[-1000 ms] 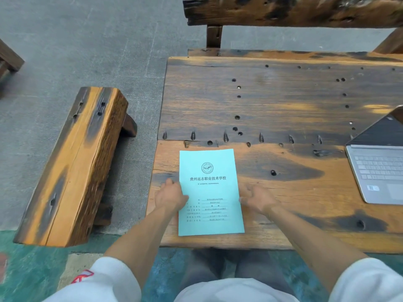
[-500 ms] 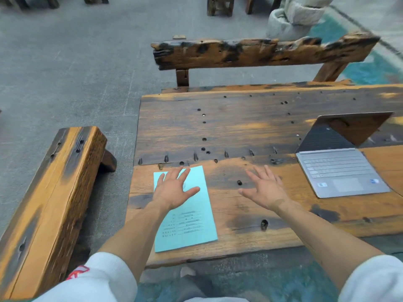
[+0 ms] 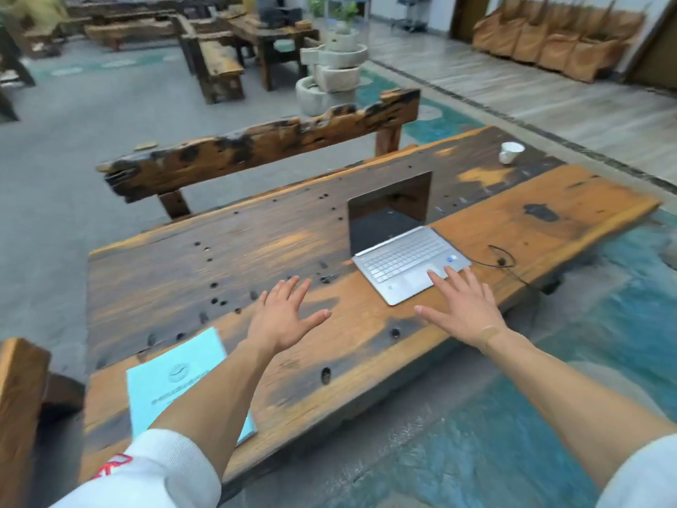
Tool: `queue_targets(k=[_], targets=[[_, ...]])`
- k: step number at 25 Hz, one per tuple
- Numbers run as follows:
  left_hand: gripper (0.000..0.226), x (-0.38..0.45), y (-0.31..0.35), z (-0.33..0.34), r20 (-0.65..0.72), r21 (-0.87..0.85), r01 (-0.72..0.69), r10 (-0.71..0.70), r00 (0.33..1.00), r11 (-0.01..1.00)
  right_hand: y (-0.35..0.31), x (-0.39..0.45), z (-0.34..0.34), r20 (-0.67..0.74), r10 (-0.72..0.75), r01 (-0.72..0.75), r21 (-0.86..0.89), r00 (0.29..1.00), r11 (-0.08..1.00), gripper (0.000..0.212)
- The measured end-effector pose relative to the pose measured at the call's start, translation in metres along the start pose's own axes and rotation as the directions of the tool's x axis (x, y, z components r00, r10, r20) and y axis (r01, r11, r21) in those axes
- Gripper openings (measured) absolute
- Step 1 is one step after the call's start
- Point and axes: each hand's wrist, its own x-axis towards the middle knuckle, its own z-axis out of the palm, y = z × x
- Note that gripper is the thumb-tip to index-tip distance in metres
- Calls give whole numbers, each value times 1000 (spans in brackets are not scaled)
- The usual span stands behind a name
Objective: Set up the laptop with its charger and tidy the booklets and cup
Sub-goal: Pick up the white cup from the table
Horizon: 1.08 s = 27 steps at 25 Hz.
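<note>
A light blue booklet (image 3: 172, 386) lies at the near left corner of the wooden table (image 3: 278, 243), partly under my left forearm. An open silver laptop (image 3: 403, 258) sits right of centre with its screen dark. A thin black charger cable (image 3: 500, 260) loops on the table just right of the laptop. A small white cup (image 3: 511, 152) stands at the far right. My left hand (image 3: 284, 317) hovers open over bare wood, left of the laptop. My right hand (image 3: 463, 306) is open too, its fingertips over the laptop's front right corner.
A rough wooden bench (image 3: 256, 144) runs along the table's far side, and another bench end (image 3: 18, 397) is at the near left. Stacked stone basins (image 3: 329, 78) stand beyond. More wooden tables and a row of brown seats fill the background.
Both hands have left the booklet and moved right, spread open, toward the laptop. The view has swung up and right, bringing the cup and cable into sight.
</note>
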Motion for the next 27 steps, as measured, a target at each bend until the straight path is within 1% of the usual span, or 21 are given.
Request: queue_targets(k=[4, 7, 10, 16, 19, 22, 27], targets=[[90, 31, 96, 10, -5, 15, -143, 143, 990, 990, 88, -44, -20, -54, 178, -174, 76, 983, 982, 87], [94, 48, 161, 21, 14, 30, -261, 261, 965, 965, 141, -80, -27, -85, 300, -290, 112, 950, 951, 87], [100, 63, 221, 31, 59, 26, -394, 392, 918, 919, 187, -114, -29, -105, 428, -413, 139, 898, 900, 87], [95, 103, 320, 54, 57, 1, -600, 599, 798, 800, 255, -159, -32, -96, 614, -595, 168, 783, 786, 86], [96, 129, 371, 68, 78, -26, -671, 671, 737, 741, 289, -163, -36, -116, 687, -666, 174, 718, 726, 88], [93, 159, 415, 78, 108, -34, -723, 722, 684, 690, 318, -154, -43, -129, 731, -709, 180, 670, 682, 88], [92, 225, 485, 93, 158, -48, -777, 773, 614, 627, 367, -122, -58, -142, 806, -784, 189, 574, 591, 88]])
